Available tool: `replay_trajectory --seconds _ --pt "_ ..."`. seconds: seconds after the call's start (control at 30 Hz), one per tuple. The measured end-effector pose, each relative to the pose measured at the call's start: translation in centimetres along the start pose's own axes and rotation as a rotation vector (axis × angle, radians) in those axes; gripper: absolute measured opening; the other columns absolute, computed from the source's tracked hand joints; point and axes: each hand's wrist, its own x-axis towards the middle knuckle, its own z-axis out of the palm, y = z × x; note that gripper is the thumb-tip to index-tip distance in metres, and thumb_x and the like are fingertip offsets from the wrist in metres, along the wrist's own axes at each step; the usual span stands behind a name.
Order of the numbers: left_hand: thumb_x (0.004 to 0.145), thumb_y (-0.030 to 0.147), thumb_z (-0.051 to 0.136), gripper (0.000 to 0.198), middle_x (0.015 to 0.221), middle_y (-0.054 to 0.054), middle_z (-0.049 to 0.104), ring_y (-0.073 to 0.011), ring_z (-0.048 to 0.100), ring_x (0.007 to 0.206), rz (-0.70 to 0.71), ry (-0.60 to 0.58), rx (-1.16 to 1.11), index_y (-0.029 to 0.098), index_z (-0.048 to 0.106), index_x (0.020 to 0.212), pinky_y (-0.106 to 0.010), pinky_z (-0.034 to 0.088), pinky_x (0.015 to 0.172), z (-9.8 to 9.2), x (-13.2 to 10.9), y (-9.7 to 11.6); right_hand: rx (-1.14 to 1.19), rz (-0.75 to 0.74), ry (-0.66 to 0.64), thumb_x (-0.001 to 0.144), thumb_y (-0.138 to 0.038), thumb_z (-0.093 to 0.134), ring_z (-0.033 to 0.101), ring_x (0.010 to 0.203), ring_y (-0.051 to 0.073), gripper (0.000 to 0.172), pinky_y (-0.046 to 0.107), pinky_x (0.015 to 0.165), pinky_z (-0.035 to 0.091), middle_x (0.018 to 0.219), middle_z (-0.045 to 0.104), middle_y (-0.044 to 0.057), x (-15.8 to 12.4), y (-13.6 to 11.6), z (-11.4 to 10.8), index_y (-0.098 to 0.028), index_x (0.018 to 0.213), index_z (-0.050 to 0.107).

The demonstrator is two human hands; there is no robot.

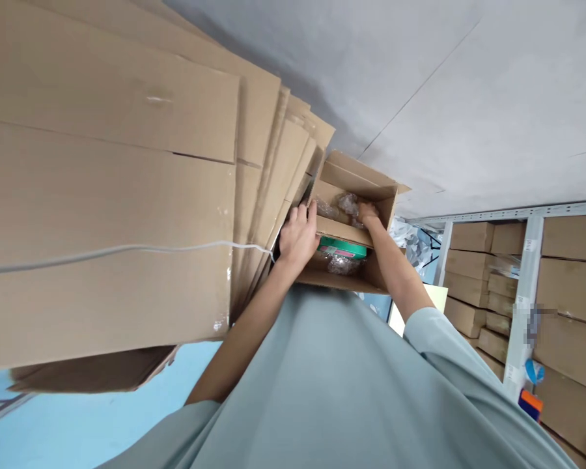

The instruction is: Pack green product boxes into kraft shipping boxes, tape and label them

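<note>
An open cardboard box (354,228) is in front of my body, with a cardboard strip across its middle. My left hand (299,236) is at its left side, fingers bent over the edge. My right hand (368,212) reaches into the far part, its fingers closed on crumpled clear plastic wrap (348,203); the fingertips are partly hidden. In the near part lies a green item (344,248) with a pink patch, and more clear plastic (342,264) sits against it. Whether this is one box or two I cannot tell.
Large flattened cardboard sheets (107,195) lean in a stack at the left, crossed by a white cable (127,248). A pale wall (469,104) rises beyond the box. On the right, a metal shelf (526,286) holds several cardboard cartons (469,264).
</note>
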Motion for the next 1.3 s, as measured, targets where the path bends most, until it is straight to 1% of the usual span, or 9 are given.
replay_trajectory --seconds 0.17,0.33,0.47,0.57,0.7,0.87,1.07,1.2,1.3 --pt "0.102 0.039 0.069 0.068 0.153 -0.022 0.059 -0.0428 0.053 0.145 0.023 0.021 -0.023 0.022 0.049 0.165 -0.048 0.058 0.104 -0.2 -0.2 -0.1 0.093 0.011 0.186 0.103 -0.023 0.065 0.071 0.135 0.036 0.059 0.045 0.110 0.058 0.155 0.062 0.025 -5.2 0.7 -2.4 -0.018 0.160 0.053" --pt "0.102 0.050 0.071 0.052 0.148 -0.020 0.062 -0.0408 0.055 0.142 0.016 0.066 -0.100 0.022 0.061 0.145 -0.048 0.056 0.106 -0.1 -0.3 0.1 0.412 -0.086 0.488 0.106 -0.048 0.061 0.069 0.135 0.041 0.075 0.056 0.112 0.058 0.165 0.054 0.020 -16.9 3.7 -2.2 -0.024 0.171 0.034" --pt "0.103 0.054 0.069 0.046 0.143 -0.021 0.066 -0.0409 0.057 0.139 0.003 0.085 -0.110 0.019 0.063 0.132 -0.048 0.054 0.109 0.5 -0.2 0.1 0.646 -0.148 0.472 0.100 -0.056 0.069 0.063 0.145 0.041 0.088 0.058 0.117 0.056 0.171 0.050 0.015 -25.0 5.0 0.9 -0.029 0.173 0.030" --pt "0.104 0.056 0.067 0.043 0.142 -0.022 0.066 -0.0409 0.058 0.139 0.018 0.101 -0.115 0.019 0.063 0.127 -0.047 0.053 0.110 0.9 -0.2 -0.2 0.709 -0.125 0.340 0.095 -0.056 0.075 0.064 0.144 0.043 0.096 0.059 0.115 0.056 0.172 0.050 0.016 -27.0 4.4 3.3 -0.028 0.174 0.029" --pt "0.106 0.058 0.063 0.043 0.138 -0.022 0.067 -0.0407 0.059 0.137 0.022 0.102 -0.106 0.019 0.064 0.125 -0.048 0.053 0.108 1.2 -0.2 -0.3 0.678 -0.067 0.174 0.094 -0.056 0.079 0.067 0.141 0.044 0.104 0.054 0.110 0.058 0.172 0.049 0.020 -25.9 2.6 4.5 -0.026 0.177 0.024" --pt "0.106 0.056 0.062 0.041 0.137 -0.021 0.068 -0.0395 0.060 0.135 0.017 0.091 -0.061 0.019 0.063 0.124 -0.046 0.053 0.107 0.8 -0.2 0.0 0.572 -0.082 0.065 0.096 -0.056 0.079 0.069 0.138 0.045 0.106 0.052 0.107 0.058 0.173 0.047 0.022 -24.4 1.7 3.4 -0.025 0.179 0.020" --pt "0.106 0.055 0.064 0.042 0.139 -0.021 0.068 -0.0400 0.059 0.138 -0.001 0.062 -0.066 0.019 0.063 0.127 -0.047 0.054 0.107 0.5 -0.1 0.1 0.526 -0.175 0.226 0.106 -0.052 0.067 0.073 0.133 0.038 0.069 0.048 0.108 0.059 0.156 0.067 0.016 -23.1 3.7 1.0 -0.027 0.166 0.046" --pt "0.106 0.055 0.062 0.041 0.138 -0.021 0.068 -0.0401 0.060 0.135 0.002 0.063 -0.087 0.019 0.063 0.127 -0.049 0.053 0.109 0.9 0.1 -0.4 0.432 -0.214 0.307 0.110 -0.049 0.063 0.071 0.135 0.037 0.061 0.048 0.114 0.056 0.151 0.069 0.018 -17.1 3.8 -2.0 -0.021 0.162 0.049" --pt "0.106 0.053 0.063 0.039 0.136 -0.020 0.067 -0.0397 0.060 0.134 0.008 0.066 -0.098 0.020 0.063 0.126 -0.049 0.052 0.111 1.0 0.3 -0.8 0.292 -0.215 0.221 0.105 -0.046 0.072 0.069 0.137 0.041 0.064 0.050 0.114 0.055 0.152 0.067 0.022 -9.6 2.1 -4.4 -0.018 0.160 0.053"
